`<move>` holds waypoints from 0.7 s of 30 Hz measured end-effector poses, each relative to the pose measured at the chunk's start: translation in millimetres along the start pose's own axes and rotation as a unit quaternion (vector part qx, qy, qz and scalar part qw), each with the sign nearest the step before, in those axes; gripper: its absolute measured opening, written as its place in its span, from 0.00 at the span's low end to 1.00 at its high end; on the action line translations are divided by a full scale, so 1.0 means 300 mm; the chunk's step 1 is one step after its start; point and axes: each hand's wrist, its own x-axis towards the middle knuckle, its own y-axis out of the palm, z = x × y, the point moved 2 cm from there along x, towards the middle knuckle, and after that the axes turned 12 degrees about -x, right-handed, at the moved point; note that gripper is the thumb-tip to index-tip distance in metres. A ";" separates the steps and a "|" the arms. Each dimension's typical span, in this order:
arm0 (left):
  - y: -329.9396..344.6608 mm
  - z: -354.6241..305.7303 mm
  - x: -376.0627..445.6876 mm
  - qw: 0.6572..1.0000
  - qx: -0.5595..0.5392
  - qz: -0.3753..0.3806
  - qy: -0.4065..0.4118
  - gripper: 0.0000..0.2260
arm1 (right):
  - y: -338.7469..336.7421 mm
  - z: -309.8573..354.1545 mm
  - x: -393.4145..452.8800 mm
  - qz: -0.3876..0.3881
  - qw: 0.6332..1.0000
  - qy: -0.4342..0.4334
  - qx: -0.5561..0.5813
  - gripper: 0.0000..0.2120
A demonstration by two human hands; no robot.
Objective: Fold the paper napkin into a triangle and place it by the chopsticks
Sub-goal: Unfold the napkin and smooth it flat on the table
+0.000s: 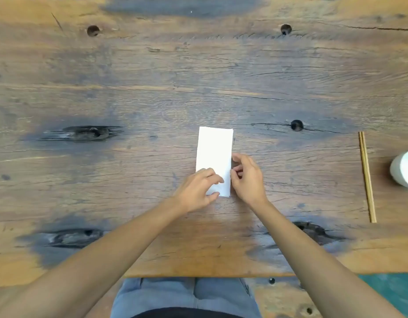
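Head view: the left hand [199, 190] pinches the near left corner of the paper napkin [215, 152]; the right hand [246, 177] pinches its right edge with curled fingers. The napkin is smooth, white, a tall rectangle, flat at the centre of the rough, knotted wooden table [152, 88]. Thin wooden chopsticks [367, 176] lie parallel at 3 o'clock, well apart, beside a white cylindrical cup [404, 168].

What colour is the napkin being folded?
Plain white paper napkin, no pattern visible; the head view, the only one, shows it.
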 end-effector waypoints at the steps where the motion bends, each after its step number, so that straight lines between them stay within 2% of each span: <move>1: 0.015 0.003 0.001 1.000 0.009 0.012 0.004 0.15 | 0.010 -0.016 0.000 -0.010 0.999 0.020 0.035 0.19; 5: 0.050 0.005 -0.008 0.999 0.047 0.011 0.004 0.18 | 0.021 -0.054 -0.037 -0.004 0.984 0.120 0.129 0.16; 8: 0.060 0.007 -0.002 0.997 0.077 -0.020 0.024 0.16 | 0.026 -0.079 -0.051 -0.002 0.963 0.165 0.213 0.14; 14: 0.079 -0.003 -0.017 0.992 0.098 -0.061 0.054 0.09 | 0.030 -0.103 -0.069 0.005 0.880 0.248 0.404 0.12; 17: 0.089 -0.004 -0.026 0.989 0.096 -0.091 0.068 0.05 | 0.023 -0.105 -0.068 0.005 0.867 0.257 0.426 0.15; 21: 0.092 0.002 -0.027 0.988 0.087 -0.103 0.073 0.05 | 0.021 -0.098 -0.064 0.007 0.868 0.257 0.425 0.17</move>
